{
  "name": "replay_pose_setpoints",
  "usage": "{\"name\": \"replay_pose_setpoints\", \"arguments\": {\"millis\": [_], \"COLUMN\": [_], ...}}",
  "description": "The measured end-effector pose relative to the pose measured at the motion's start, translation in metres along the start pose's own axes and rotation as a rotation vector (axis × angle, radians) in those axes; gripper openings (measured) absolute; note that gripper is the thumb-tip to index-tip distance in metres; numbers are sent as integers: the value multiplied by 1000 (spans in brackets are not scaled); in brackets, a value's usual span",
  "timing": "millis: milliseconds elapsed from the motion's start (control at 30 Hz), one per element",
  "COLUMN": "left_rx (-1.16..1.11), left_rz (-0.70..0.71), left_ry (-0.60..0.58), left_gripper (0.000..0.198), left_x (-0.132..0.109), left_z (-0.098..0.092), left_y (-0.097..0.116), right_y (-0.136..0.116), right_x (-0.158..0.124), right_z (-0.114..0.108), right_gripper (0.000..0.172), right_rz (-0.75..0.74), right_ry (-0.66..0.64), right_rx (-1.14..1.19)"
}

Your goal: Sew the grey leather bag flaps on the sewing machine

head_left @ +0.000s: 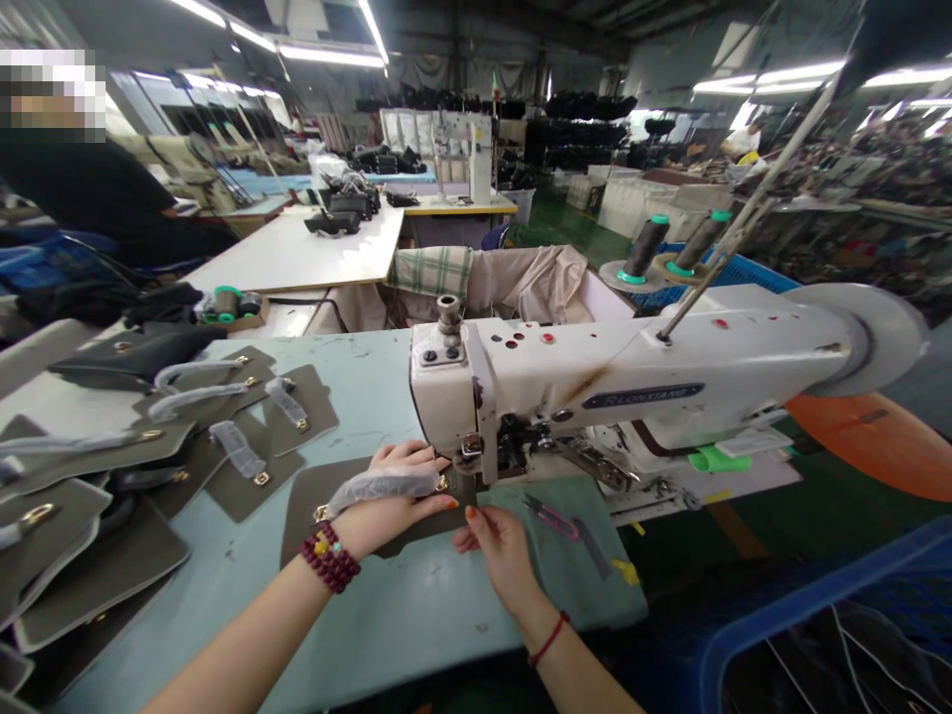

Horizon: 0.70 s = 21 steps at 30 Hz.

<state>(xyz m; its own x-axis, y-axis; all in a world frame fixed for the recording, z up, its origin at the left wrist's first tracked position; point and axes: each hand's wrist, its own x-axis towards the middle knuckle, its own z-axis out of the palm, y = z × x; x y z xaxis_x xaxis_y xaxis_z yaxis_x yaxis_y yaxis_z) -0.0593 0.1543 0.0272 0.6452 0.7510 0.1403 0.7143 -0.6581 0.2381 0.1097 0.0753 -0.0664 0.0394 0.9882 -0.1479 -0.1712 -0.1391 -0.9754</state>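
Observation:
A dark grey bag panel (303,494) lies on the light blue table, its right end at the presser foot of the white sewing machine (550,367). Across it runs a carrying handle (383,485) wrapped in clear plastic, with gold fittings at its ends. My left hand (387,523) rests flat on the panel, fingers spread and passing beneath the handle. At the panel's right front edge, my right hand (506,555) pinches the material between thumb and fingers. Thread snips (550,517) with pink handles lie to the right of this hand.
Several grey panels (249,486) with wrapped handles are spread over the left of the table. A blue crate (714,654) of dark pieces stands at the lower right. Thread cones (646,250) stand behind the machine. Another person (89,188) sits at the far left.

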Motion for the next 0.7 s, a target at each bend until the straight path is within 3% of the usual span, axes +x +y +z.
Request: {"name": "replay_pose_setpoints", "arguments": {"millis": [600,700], "left_rx": [65,-4], "left_rz": [-2,-22], "left_ry": [-55,9], "left_gripper": [30,23], "left_x": [14,19], "left_z": [-5,-6], "left_y": [-6,-12], "right_y": [-4,-7], "right_x": [10,15], "right_z": [6,9], "right_gripper": [46,45], "right_rz": [39,66], "right_ry": [21,45], "right_rx": [77,119]}}
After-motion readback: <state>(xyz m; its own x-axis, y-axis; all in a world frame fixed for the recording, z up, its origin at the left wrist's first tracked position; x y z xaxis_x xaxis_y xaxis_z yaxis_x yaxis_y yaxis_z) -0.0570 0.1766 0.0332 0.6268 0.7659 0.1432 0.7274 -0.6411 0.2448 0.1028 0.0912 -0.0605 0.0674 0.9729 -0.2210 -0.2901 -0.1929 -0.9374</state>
